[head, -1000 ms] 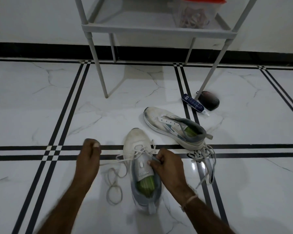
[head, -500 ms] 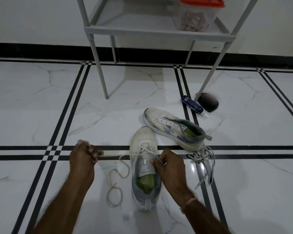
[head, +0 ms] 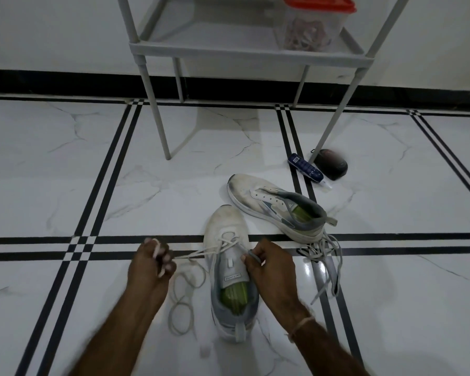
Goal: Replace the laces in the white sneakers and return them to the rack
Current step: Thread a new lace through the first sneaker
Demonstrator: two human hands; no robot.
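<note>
A white sneaker with a grey heel and green insole stands on the floor, toe pointing away from me. A white lace runs from its lower eyelets leftward into my left hand, which grips it; the slack lies in loops on the tile. My right hand pinches the grey collar edge on the shoe's right side beside the tongue. The second white sneaker lies behind it to the right, without a lace. A loose grey lace lies in a heap by that shoe's heel.
The grey rack stands at the back by the wall on thin legs, with a clear tub with an orange lid on its shelf. A dark blue tube and a black round object lie by the rack's right front leg.
My left hand has closed tighter on the white lace and shifted slightly right, drawing it taut. The sneaker and my right hand have moved right and a bit further from me.
</note>
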